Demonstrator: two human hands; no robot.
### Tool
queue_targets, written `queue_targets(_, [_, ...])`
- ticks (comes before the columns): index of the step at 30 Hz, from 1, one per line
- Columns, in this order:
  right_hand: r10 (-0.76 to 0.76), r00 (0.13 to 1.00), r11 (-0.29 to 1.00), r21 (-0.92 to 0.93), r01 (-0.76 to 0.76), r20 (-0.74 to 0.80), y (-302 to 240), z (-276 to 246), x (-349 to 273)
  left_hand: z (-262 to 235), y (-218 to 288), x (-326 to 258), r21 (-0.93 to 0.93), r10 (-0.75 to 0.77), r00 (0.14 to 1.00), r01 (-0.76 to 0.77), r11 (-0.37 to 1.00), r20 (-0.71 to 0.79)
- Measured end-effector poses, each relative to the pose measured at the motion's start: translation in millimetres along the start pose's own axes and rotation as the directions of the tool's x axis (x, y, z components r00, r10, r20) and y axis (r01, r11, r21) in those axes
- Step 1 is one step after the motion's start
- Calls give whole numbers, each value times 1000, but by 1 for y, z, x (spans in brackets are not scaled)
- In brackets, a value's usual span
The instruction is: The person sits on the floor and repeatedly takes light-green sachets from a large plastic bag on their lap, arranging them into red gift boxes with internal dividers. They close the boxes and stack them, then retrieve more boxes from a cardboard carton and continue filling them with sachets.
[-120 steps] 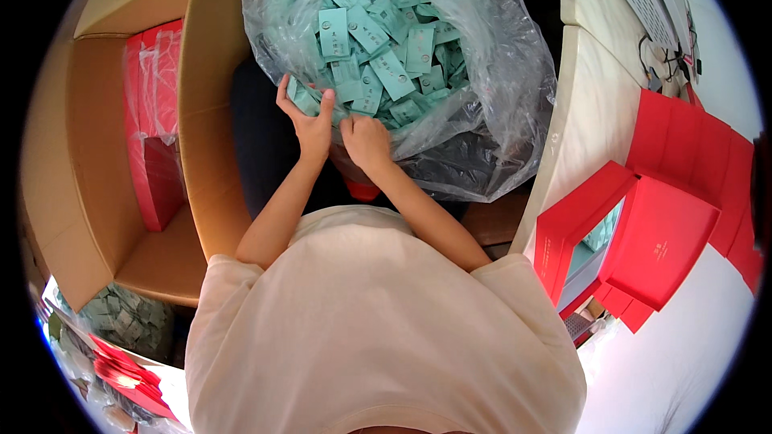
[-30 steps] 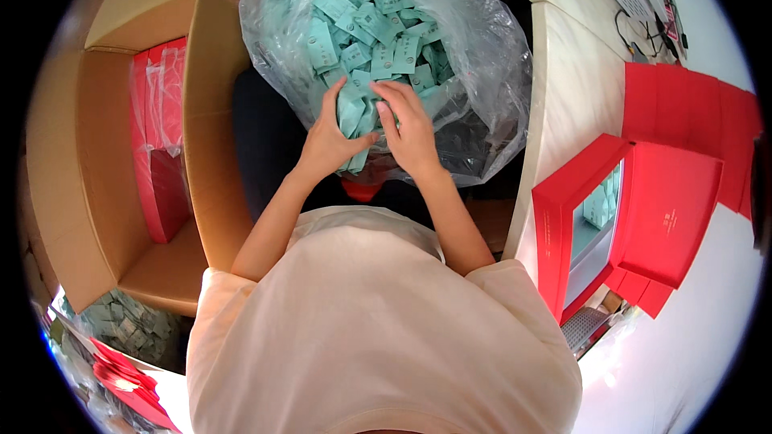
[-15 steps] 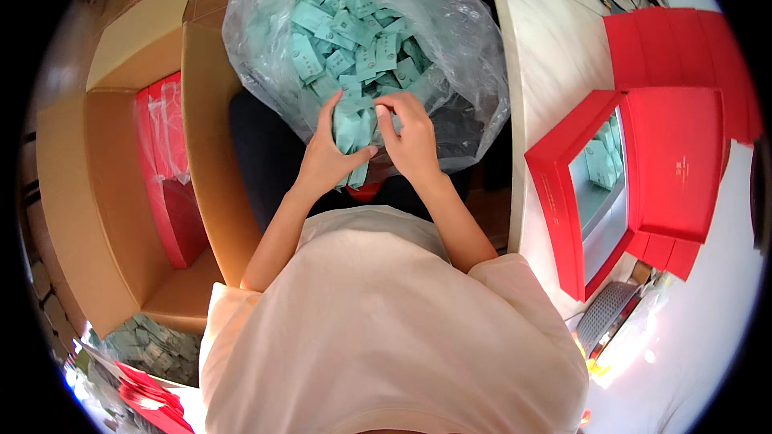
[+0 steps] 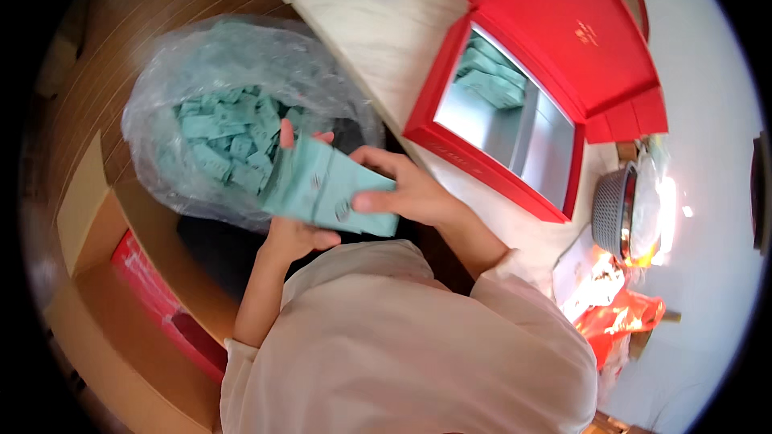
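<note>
Mint-green sachets (image 4: 330, 185), stacked and slightly fanned, lie between both grips. Left grip (image 4: 291, 233): half-curled under the stack, fingertips past its far edge, thumb at the near edge. Right grip (image 4: 406, 189): pinched on the right end, thumb on top. Probably light, smooth, prone to slide apart; hold by both long edges, pressing gently. Plastic bag (image 4: 153, 124) ahead-left of left grip; red box (image 4: 482, 167) ahead-right of right grip, on surface (image 4: 378, 16).
</note>
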State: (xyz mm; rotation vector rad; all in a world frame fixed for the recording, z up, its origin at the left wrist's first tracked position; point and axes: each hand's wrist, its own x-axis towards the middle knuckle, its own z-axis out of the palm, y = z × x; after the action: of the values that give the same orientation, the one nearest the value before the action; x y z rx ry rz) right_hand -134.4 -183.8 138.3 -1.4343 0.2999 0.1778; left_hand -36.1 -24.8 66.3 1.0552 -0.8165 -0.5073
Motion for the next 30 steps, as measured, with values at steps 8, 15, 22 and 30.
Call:
queue_targets(8, [-421, 690, 708, -689, -155, -588, -68, -124, -100, 20, -10, 9, 59, -148, 989, 148, 987, 11])
queue_targets(15, [-532, 699, 237, -876, -419, -478, -26, -154, -60, 12, -25, -8, 45, -342, 938, 345, 938, -58])
queue_targets(22, [-503, 783, -61, -888, -455, -366, -7, -164, -48, 3, -45, -18, 47, -412, 906, 418, 907, -92])
queue_targets(30, [-691, 693, 15, -963, -268, -203, -45, -92, -43, -47, -78, -52, 94, -483, 825, 528, 844, -293])
